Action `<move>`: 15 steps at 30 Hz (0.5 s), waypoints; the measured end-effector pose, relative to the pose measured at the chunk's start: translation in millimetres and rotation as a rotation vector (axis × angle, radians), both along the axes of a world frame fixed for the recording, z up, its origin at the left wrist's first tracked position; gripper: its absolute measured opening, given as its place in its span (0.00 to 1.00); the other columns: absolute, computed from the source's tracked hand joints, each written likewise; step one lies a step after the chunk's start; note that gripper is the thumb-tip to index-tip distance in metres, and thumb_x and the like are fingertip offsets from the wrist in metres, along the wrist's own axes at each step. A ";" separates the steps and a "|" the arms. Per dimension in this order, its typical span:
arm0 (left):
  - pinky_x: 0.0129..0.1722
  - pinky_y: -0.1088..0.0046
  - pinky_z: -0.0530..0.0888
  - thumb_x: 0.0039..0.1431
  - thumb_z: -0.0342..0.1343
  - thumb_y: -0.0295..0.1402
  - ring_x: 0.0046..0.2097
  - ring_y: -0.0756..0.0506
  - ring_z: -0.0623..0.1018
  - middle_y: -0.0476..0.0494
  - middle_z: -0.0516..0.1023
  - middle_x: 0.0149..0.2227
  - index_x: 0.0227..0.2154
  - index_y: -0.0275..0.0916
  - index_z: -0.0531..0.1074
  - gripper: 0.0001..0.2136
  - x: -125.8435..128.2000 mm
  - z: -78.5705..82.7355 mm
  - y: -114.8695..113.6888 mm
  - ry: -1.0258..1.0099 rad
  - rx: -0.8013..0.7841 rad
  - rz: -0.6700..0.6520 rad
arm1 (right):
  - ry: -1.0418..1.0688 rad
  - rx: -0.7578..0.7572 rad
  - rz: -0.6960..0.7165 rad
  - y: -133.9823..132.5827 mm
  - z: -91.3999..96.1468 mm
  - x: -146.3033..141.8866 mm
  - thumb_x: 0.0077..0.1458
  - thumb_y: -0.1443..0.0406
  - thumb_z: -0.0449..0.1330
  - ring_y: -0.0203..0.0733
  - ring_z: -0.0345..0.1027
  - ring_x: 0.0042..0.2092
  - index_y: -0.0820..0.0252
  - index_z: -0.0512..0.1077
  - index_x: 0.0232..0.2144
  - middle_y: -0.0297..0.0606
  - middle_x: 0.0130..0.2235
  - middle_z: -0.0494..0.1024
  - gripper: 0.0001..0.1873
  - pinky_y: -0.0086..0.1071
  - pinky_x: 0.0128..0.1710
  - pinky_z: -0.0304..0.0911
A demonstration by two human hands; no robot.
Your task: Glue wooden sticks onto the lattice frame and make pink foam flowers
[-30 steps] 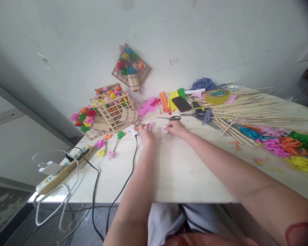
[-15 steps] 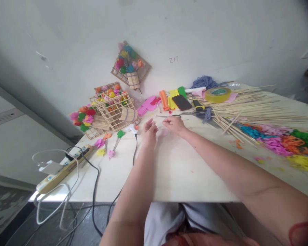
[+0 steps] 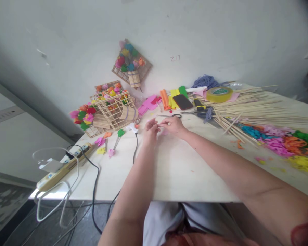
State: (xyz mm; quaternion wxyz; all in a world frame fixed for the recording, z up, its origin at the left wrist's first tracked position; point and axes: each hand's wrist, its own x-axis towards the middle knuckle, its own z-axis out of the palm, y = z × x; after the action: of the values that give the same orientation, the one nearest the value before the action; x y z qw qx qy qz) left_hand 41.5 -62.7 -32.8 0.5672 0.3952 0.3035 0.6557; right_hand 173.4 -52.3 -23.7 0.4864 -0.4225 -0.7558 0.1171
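My left hand and my right hand meet over the middle of the table, fingertips almost touching. The fingers of both are pinched together on something small that I cannot make out, perhaps pale pink. Beneath my right hand lies a pale pink scrap. Just beyond it are scissors, partly hidden by the hand. Left of my left hand sits a white glue gun with a black cord. Farther left lie small paper flowers on stems, among them a green one and a pink one.
Bamboo lattice frames with paper flowers stand at the back left. A power strip lies along the left edge. Behind my hands are a phone and yellow tape. Bamboo sticks and coloured paper strips spread over the right.
My right hand has moved slightly left, and its fingertips have come up against those of my left hand. The things on the table lie as before.
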 end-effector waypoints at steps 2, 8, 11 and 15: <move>0.24 0.79 0.64 0.39 0.57 0.24 0.28 0.54 0.71 0.47 0.70 0.33 0.35 0.36 0.68 0.15 0.4 0.1 -0.4 0.031 0.005 -0.003 | -0.022 0.007 -0.043 -0.6 1.3 1.0 0.46 0.63 0.61 0.35 0.69 0.28 0.58 0.76 0.24 0.33 0.27 0.78 0.06 0.26 0.30 0.58; 0.23 0.79 0.65 0.40 0.57 0.25 0.29 0.53 0.73 0.45 0.71 0.36 0.36 0.36 0.68 0.15 -0.5 2.1 -3.8 0.065 0.025 -0.044 | -0.110 -0.025 -0.051 -1.2 4.9 4.6 0.47 0.64 0.60 0.35 0.68 0.29 0.59 0.74 0.25 0.33 0.26 0.77 0.05 0.26 0.30 0.55; 0.22 0.80 0.66 0.41 0.57 0.26 0.30 0.51 0.75 0.44 0.71 0.37 0.36 0.36 0.68 0.15 -1.6 2.5 -4.7 0.061 0.019 -0.059 | -0.152 -0.064 -0.040 -1.4 6.9 7.0 0.48 0.64 0.58 0.35 0.66 0.29 0.60 0.72 0.26 0.33 0.26 0.76 0.05 0.26 0.29 0.53; 0.23 0.79 0.67 0.41 0.57 0.26 0.31 0.50 0.76 0.44 0.72 0.38 0.37 0.36 0.68 0.15 -2.5 2.5 -4.3 0.043 0.022 -0.087 | -0.215 -0.115 -0.031 -1.1 10.0 9.6 0.49 0.65 0.56 0.35 0.64 0.28 0.60 0.71 0.26 0.34 0.26 0.74 0.05 0.26 0.28 0.51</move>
State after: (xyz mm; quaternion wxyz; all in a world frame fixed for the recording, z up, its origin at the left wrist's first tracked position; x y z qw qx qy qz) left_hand 39.0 -67.0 -30.2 0.5843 0.4282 0.2908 0.6250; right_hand 183.0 -53.4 -13.8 0.3793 -0.4716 -0.7889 0.1068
